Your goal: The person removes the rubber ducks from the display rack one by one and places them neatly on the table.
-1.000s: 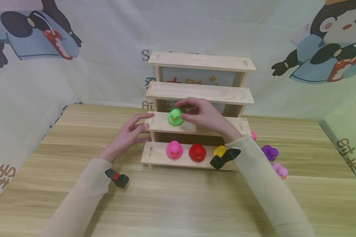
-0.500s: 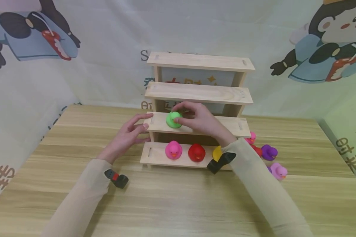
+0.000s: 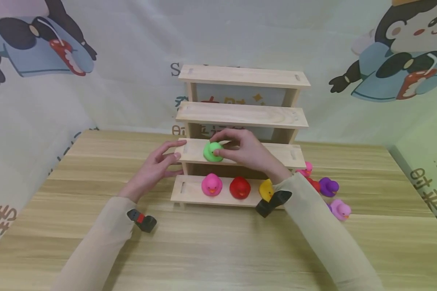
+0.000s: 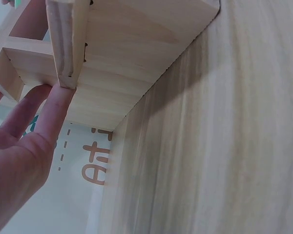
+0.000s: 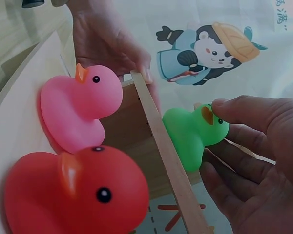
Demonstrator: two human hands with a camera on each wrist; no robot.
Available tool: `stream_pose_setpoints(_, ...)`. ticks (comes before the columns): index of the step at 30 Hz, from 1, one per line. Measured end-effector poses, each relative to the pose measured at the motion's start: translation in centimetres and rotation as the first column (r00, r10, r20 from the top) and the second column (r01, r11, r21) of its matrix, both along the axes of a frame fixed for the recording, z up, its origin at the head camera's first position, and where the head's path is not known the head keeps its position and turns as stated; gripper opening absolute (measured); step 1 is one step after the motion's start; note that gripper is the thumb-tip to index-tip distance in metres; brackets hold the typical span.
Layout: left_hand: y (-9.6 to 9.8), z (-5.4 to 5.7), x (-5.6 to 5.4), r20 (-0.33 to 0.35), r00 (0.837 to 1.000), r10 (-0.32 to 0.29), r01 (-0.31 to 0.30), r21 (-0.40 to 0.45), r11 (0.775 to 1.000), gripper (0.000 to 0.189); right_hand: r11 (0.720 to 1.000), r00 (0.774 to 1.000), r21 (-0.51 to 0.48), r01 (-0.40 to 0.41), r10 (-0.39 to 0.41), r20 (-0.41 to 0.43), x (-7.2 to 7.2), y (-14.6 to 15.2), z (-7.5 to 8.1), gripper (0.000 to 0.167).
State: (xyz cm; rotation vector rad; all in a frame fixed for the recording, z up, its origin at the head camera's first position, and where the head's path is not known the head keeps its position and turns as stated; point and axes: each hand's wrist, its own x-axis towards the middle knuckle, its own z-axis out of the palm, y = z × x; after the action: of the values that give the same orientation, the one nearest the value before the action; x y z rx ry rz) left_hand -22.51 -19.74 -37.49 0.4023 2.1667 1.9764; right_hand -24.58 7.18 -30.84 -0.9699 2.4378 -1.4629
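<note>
A light wooden tiered shelf (image 3: 240,115) stands on the table, with several steps. At the left end of its second step from the bottom, my left hand (image 3: 154,166) grips the board, fingertips on its end in the left wrist view. My right hand (image 3: 247,150) pinches a green rubber duck (image 3: 209,152) between thumb and fingers. That duck sits on the left part of the same step; in the right wrist view the thumb touches its head. On the bottom step are a pink duck (image 3: 212,185), a red duck (image 3: 240,188) and a yellow duck (image 3: 265,190), partly hidden by the wrist camera.
Right of the shelf, loose ducks lie on the table (image 3: 211,246): a purple duck (image 3: 328,186), a light pink duck (image 3: 340,209), and a bright pink duck (image 3: 306,169), with others partly behind the right sleeve. A printed cloth (image 3: 138,89) hangs behind.
My right hand has come slightly down and toward the front, and the green duck has turned to face more rightward. The left hand keeps its place on the shelf.
</note>
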Motion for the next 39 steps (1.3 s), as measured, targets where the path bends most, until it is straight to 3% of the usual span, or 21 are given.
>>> stream_pose_setpoints(22,-0.1,-0.2,-0.1,-0.003,1.0,0.0,0.0,0.005,1.0,0.043,1.0,1.0,0.007,0.028,-0.028,0.007,1.3,1.9,0.9,0.029)
stream_pose_setpoints(39,-0.1,-0.1,0.0,-0.003,1.0,-0.003,0.003,0.002,1.0,0.043,0.998,0.998,0.011,0.056,-0.055,-0.042,1.5,4.3,1.1,0.03)
